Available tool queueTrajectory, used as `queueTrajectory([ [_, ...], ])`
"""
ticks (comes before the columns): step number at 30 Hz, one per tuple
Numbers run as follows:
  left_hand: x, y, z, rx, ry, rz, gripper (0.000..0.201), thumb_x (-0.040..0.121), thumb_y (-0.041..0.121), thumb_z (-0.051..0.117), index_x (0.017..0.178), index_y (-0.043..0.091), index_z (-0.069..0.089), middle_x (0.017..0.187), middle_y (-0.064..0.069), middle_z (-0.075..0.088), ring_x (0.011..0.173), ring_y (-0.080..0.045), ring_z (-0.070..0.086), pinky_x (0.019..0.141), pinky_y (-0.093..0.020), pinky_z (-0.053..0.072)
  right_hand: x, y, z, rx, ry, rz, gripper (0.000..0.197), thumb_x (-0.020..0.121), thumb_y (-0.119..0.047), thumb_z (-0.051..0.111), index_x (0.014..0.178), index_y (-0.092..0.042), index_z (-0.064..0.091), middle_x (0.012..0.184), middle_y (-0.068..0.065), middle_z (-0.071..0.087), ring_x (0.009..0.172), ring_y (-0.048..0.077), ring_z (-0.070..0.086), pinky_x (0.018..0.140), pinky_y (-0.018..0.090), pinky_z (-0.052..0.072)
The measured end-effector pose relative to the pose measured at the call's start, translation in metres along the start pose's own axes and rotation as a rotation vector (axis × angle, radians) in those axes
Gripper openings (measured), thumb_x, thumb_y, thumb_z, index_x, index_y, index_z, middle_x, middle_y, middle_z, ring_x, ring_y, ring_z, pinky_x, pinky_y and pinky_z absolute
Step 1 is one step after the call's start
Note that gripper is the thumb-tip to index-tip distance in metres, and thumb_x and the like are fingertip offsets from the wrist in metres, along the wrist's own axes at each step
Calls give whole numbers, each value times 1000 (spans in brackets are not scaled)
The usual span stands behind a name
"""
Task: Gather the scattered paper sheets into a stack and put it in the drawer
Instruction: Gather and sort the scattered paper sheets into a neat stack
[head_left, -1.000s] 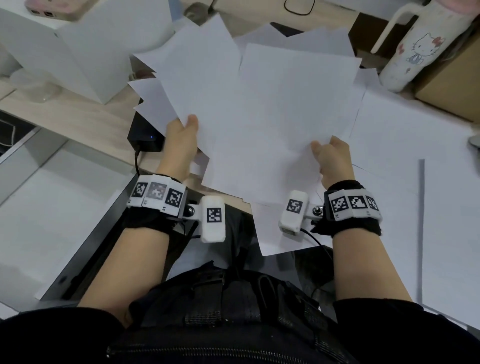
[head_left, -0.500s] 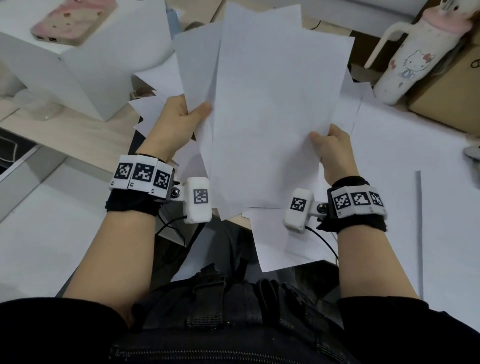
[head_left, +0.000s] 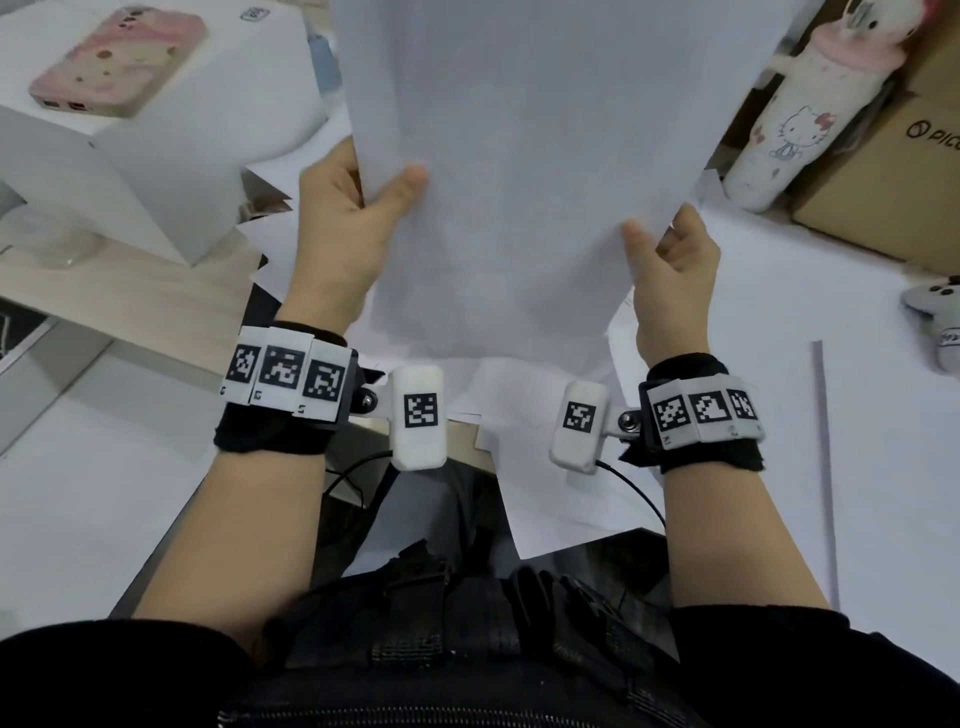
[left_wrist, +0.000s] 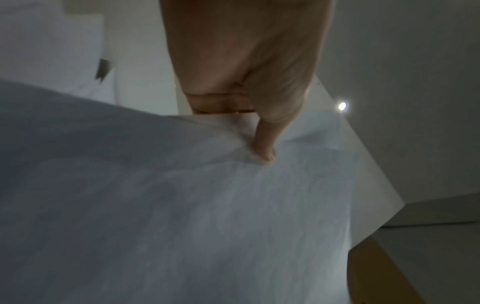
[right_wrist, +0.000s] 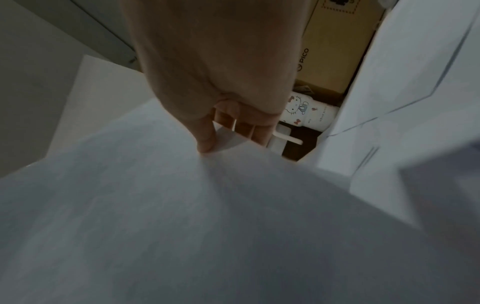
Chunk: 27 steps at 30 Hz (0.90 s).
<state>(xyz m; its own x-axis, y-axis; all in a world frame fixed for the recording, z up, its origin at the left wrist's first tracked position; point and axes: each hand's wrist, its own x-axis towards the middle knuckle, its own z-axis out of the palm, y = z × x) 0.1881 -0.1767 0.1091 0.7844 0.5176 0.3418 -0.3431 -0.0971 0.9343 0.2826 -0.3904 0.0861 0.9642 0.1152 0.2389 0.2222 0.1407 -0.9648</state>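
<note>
A stack of white paper sheets (head_left: 524, 171) stands nearly upright in front of me, lifted off the desk. My left hand (head_left: 358, 208) pinches its left edge, thumb on the near face. My right hand (head_left: 667, 249) pinches its right edge the same way. In the left wrist view the thumb presses into the stack (left_wrist: 182, 205). The right wrist view shows the thumb on the stack (right_wrist: 207, 216) with fingers behind it. More loose sheets (head_left: 779, 322) lie flat on the desk under and to the right. An open drawer (head_left: 78, 467) sits at the lower left.
A white box (head_left: 171, 171) with a pink phone (head_left: 119, 57) on it stands at the left. A cartoon-print bottle (head_left: 795, 119) and a cardboard box (head_left: 893, 176) are at the back right. A small grey plush toy (head_left: 935, 317) lies at the right edge.
Both hands have raised the fanned sheets from the desk and squared them into one upright stack, which has come closer to the camera.
</note>
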Motion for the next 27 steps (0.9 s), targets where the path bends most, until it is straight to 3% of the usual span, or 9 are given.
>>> queueTrajectory([
  [6,-1,8,4,-46,101,71,26,86,0,64,110,5,54,99,5,70,97,-13,66,87,-28,51,-3,-11,-5,39,-4,-5,15,94,-8,50,93,-17,62,92,-2,67,86,10,60,80,27,49],
  [11,-14,1,11,-63,36,10,30,86,2,65,109,12,49,99,9,69,97,-11,66,86,-26,51,-15,-5,-2,28,-133,110,17,95,-4,51,110,-8,57,101,2,66,93,12,64,82,26,51],
  [14,-14,8,16,-36,38,48,25,87,6,64,107,13,51,103,1,66,97,-12,65,87,-28,51,-16,-10,4,41,-137,99,24,94,0,51,117,-4,55,105,3,67,99,15,64,90,28,51],
  [16,-12,15,16,-34,36,94,23,90,7,63,108,10,50,105,-3,64,97,-13,63,88,-29,51,-15,-15,4,67,-131,82,24,94,0,51,118,-3,55,105,3,67,99,14,65,87,26,51],
  [19,-13,14,12,-67,66,76,19,91,8,61,107,10,50,104,0,66,98,-11,64,89,-27,49,-15,-15,1,60,-132,93,27,93,0,54,119,0,55,106,6,66,98,15,65,83,26,51],
  [23,-30,-2,11,-90,105,-75,19,92,11,61,111,9,57,105,3,68,98,-6,65,84,-20,49,-25,-5,1,12,-175,208,37,85,-6,63,119,4,57,108,11,67,98,19,66,85,30,53],
  [27,-33,1,14,-66,104,-98,5,93,12,60,96,15,62,86,15,73,87,-4,67,79,-19,50,-25,-12,6,0,-196,223,33,85,-1,64,117,2,59,108,13,68,98,21,67,85,28,53],
])
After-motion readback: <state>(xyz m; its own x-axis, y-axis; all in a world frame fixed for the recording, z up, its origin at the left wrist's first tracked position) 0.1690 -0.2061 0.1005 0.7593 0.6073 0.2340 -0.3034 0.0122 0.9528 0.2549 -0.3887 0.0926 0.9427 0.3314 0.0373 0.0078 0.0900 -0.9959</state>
